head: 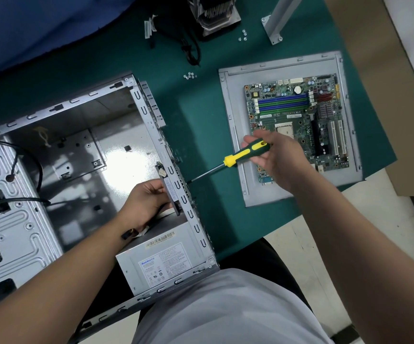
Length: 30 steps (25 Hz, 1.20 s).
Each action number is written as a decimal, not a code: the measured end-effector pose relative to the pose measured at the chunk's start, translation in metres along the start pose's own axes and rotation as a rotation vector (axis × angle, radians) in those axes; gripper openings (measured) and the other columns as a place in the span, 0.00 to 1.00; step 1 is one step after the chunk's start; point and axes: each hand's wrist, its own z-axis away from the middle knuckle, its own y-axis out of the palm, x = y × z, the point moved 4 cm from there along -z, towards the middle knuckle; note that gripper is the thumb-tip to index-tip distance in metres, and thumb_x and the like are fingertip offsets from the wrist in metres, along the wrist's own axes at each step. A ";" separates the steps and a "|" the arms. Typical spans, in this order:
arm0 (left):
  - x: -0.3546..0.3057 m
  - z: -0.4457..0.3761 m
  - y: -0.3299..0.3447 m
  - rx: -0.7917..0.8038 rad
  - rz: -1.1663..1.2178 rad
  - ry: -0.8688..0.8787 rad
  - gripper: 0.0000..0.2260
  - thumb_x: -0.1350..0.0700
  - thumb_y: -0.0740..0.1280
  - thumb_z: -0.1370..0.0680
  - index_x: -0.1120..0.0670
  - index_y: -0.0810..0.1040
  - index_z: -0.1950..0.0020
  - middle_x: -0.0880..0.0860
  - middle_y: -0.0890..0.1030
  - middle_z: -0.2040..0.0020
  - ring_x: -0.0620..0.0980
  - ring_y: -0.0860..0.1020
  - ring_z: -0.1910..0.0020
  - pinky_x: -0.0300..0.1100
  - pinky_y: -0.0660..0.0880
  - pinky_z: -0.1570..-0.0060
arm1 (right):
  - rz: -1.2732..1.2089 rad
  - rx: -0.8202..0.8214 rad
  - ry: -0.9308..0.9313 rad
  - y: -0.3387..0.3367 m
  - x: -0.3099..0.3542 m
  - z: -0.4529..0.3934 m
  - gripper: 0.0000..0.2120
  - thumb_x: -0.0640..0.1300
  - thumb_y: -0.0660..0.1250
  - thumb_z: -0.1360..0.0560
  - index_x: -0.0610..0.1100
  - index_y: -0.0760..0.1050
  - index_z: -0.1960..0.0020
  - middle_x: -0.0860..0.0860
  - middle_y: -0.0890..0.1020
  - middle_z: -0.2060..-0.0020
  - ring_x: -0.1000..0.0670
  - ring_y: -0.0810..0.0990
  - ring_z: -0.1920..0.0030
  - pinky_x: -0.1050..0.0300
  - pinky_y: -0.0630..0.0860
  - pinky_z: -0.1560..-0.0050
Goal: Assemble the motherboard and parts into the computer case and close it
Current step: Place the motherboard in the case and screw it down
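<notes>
The open grey computer case (82, 135) lies on its side on the green mat. Inside it, my left hand (146, 199) grips a thin dark fan-like part (170, 188) held against the case's rear wall. My right hand (272, 155) holds a green and yellow screwdriver (244, 153), its tip touching the outside of that rear wall. The power supply (161, 264) sits in the case's near corner. The green motherboard (297, 120) lies on the grey side panel (235, 135) to the right, partly behind my right hand.
Two small piles of screws (189, 76) (243, 36) lie on the green mat (196, 120). A heatsink cooler (215, 13) and black cables (188, 45) sit at the back. A grey metal bracket (275, 23) stands at back right. Cardboard (384, 70) borders the mat's right side.
</notes>
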 end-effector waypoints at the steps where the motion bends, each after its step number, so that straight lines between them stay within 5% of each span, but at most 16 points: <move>1: 0.000 0.001 0.000 -0.002 0.004 -0.006 0.10 0.76 0.63 0.22 0.64 0.80 0.57 0.51 0.84 0.70 0.40 0.77 0.78 0.29 0.72 0.76 | -0.073 0.035 0.028 -0.001 -0.001 0.000 0.13 0.40 0.64 0.17 0.37 0.76 0.34 0.38 0.85 0.45 0.42 0.87 0.46 0.47 0.84 0.47; 5: 0.000 0.000 -0.001 -0.012 0.007 -0.009 0.11 0.76 0.63 0.23 0.64 0.81 0.57 0.51 0.85 0.69 0.41 0.78 0.77 0.29 0.73 0.75 | 0.465 -0.109 -0.143 0.007 0.000 0.004 0.16 0.56 0.63 0.17 0.46 0.82 0.48 0.46 0.85 0.57 0.52 0.86 0.62 0.59 0.83 0.61; 8: 0.000 0.001 0.000 -0.015 0.017 -0.027 0.11 0.76 0.63 0.22 0.64 0.80 0.57 0.51 0.84 0.71 0.39 0.76 0.80 0.28 0.70 0.78 | 0.148 -0.066 -0.035 0.016 0.005 -0.001 0.12 0.45 0.59 0.15 0.43 0.79 0.43 0.42 0.84 0.44 0.45 0.86 0.47 0.49 0.84 0.45; 11: 0.000 0.001 0.001 -0.019 0.024 -0.035 0.11 0.76 0.62 0.22 0.64 0.80 0.58 0.51 0.83 0.71 0.39 0.75 0.81 0.28 0.69 0.79 | -0.064 0.006 0.040 0.016 0.009 -0.002 0.11 0.42 0.63 0.16 0.39 0.78 0.38 0.38 0.85 0.45 0.41 0.87 0.49 0.47 0.85 0.49; 15: 0.001 0.000 -0.001 -0.017 0.017 -0.032 0.12 0.76 0.63 0.22 0.64 0.80 0.58 0.52 0.84 0.70 0.40 0.76 0.80 0.28 0.70 0.78 | 0.529 -0.118 -0.125 0.020 0.008 0.000 0.19 0.56 0.60 0.16 0.43 0.81 0.48 0.41 0.86 0.55 0.49 0.87 0.63 0.57 0.82 0.64; 19: 0.003 -0.002 -0.002 -0.004 0.000 -0.012 0.11 0.76 0.64 0.23 0.64 0.81 0.58 0.52 0.85 0.68 0.41 0.79 0.76 0.30 0.74 0.74 | -0.036 0.006 0.041 0.012 0.007 -0.006 0.11 0.41 0.60 0.16 0.35 0.77 0.40 0.36 0.85 0.45 0.40 0.87 0.47 0.47 0.85 0.49; 21: 0.004 -0.003 -0.004 -0.005 -0.010 0.003 0.11 0.77 0.64 0.23 0.64 0.81 0.57 0.52 0.86 0.66 0.44 0.82 0.71 0.32 0.77 0.69 | 0.070 0.012 0.056 0.011 0.005 -0.004 0.11 0.44 0.65 0.17 0.38 0.78 0.40 0.37 0.86 0.50 0.39 0.88 0.52 0.49 0.85 0.53; 24: 0.003 -0.001 -0.002 0.009 0.018 -0.004 0.10 0.76 0.64 0.23 0.65 0.81 0.57 0.52 0.85 0.68 0.42 0.79 0.76 0.30 0.74 0.74 | 0.515 -0.093 -0.034 0.012 0.004 -0.001 0.16 0.53 0.63 0.16 0.40 0.81 0.47 0.41 0.86 0.56 0.44 0.88 0.62 0.56 0.83 0.64; 28: 0.001 0.001 0.001 0.001 0.047 -0.016 0.10 0.76 0.63 0.22 0.65 0.80 0.57 0.52 0.84 0.69 0.39 0.76 0.79 0.28 0.70 0.77 | -0.027 0.046 0.057 0.006 0.006 -0.003 0.14 0.38 0.58 0.17 0.34 0.76 0.36 0.36 0.83 0.42 0.41 0.86 0.44 0.52 0.84 0.52; 30: -0.001 0.002 0.001 0.000 0.062 -0.025 0.10 0.76 0.62 0.22 0.66 0.79 0.56 0.52 0.84 0.70 0.39 0.75 0.80 0.28 0.70 0.78 | -0.014 0.064 0.074 0.006 0.007 0.001 0.12 0.39 0.62 0.17 0.36 0.77 0.37 0.39 0.85 0.44 0.40 0.87 0.48 0.50 0.85 0.51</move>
